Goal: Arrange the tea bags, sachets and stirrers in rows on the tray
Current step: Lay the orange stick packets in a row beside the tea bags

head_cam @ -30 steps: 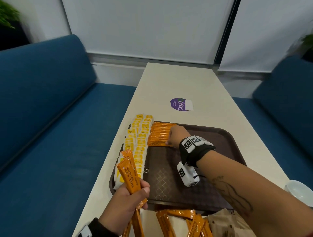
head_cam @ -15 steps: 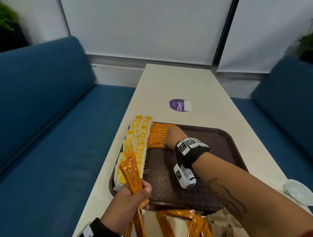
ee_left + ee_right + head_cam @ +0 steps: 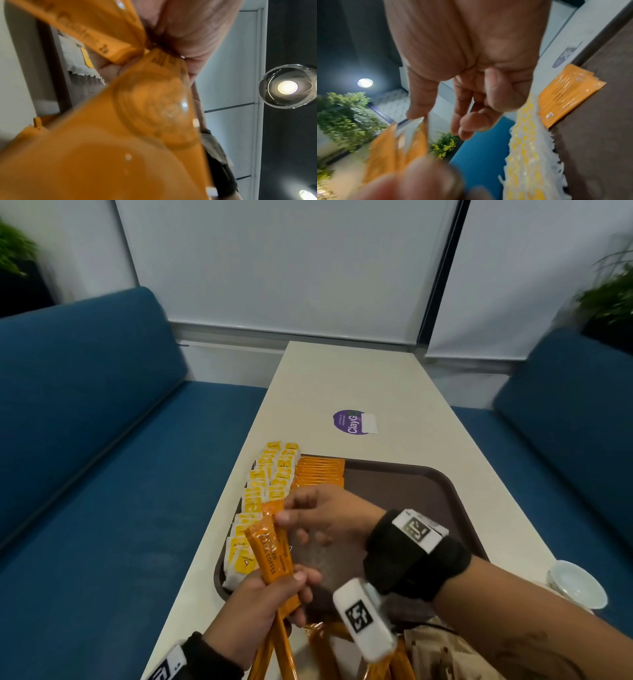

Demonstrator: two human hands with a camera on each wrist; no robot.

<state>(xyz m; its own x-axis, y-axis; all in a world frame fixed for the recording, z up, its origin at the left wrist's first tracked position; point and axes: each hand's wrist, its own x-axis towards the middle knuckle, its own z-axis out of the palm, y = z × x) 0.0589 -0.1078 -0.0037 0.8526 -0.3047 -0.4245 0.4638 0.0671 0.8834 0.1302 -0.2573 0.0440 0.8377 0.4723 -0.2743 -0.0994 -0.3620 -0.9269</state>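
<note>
We see a bunch of orange coffee sachets (image 3: 270, 556) gripped upright in the left hand (image 3: 253, 607) over the near left corner of the brown tray (image 3: 428, 494). The right hand (image 3: 329, 515) pinches the top of one sachet with thumb and forefinger. Yellow tea bags (image 3: 263, 491) and more orange sachets (image 3: 320, 470) lie in rows on the tray's far left, on the table (image 3: 359, 378).

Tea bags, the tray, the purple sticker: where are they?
tea bags (image 3: 270, 474), head view, yellow label of one bag
tray (image 3: 404, 491), head view, bare brown floor
purple sticker (image 3: 347, 422), head view, its middle
</note>
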